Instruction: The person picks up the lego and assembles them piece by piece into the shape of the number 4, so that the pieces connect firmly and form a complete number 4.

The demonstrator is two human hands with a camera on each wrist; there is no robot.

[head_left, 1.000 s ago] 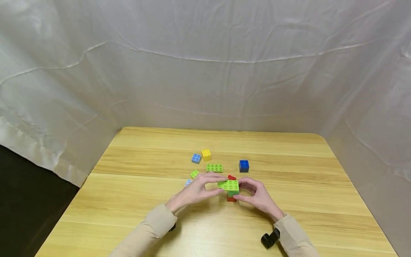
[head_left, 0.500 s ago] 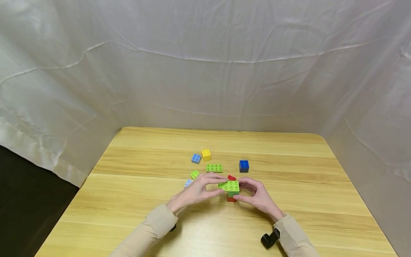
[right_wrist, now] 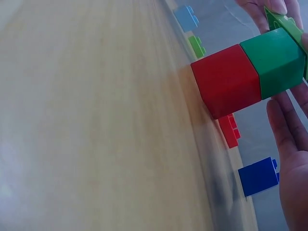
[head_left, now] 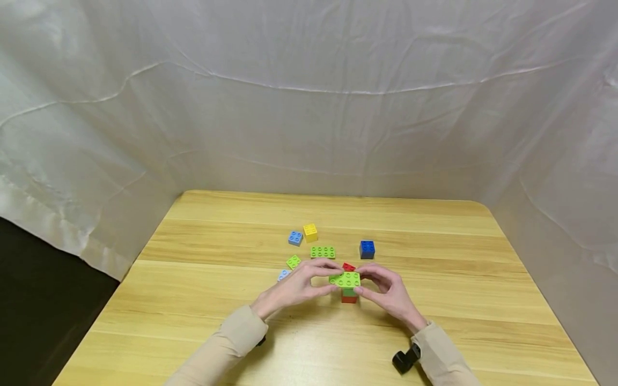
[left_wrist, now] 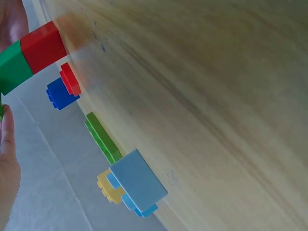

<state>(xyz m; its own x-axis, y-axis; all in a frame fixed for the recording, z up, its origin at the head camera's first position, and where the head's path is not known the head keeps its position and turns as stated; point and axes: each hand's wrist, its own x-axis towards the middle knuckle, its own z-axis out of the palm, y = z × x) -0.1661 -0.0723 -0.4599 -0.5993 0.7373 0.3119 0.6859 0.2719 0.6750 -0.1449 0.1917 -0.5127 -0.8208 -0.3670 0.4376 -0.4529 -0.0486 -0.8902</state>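
Observation:
A light green flat building brick (head_left: 348,279) lies across the top of a green brick (right_wrist: 275,61), which stands on a red brick (right_wrist: 226,81) on the table. My left hand (head_left: 300,285) pinches the left end of the flat brick, thumb in front and fingers behind. At its right end, my right hand (head_left: 390,292) holds it between thumb and fingertips. The plate juts out left of the stack. In the right wrist view, the two lower bricks touch face to face; how firmly the flat brick sits on them cannot be told.
Just behind the stack lies a small red brick (head_left: 348,266), with a dark blue brick (head_left: 367,249) farther back. Leftward on the wooden table (head_left: 193,300) are another light green flat brick (head_left: 322,252), a smaller green one (head_left: 293,261), a pale blue (head_left: 283,275), a blue (head_left: 295,238) and a yellow brick (head_left: 310,232).
My right thumb has moved up from the green brick to the flat brick's near right corner. The flat brick has shifted very slightly right; my left hand keeps its grip.

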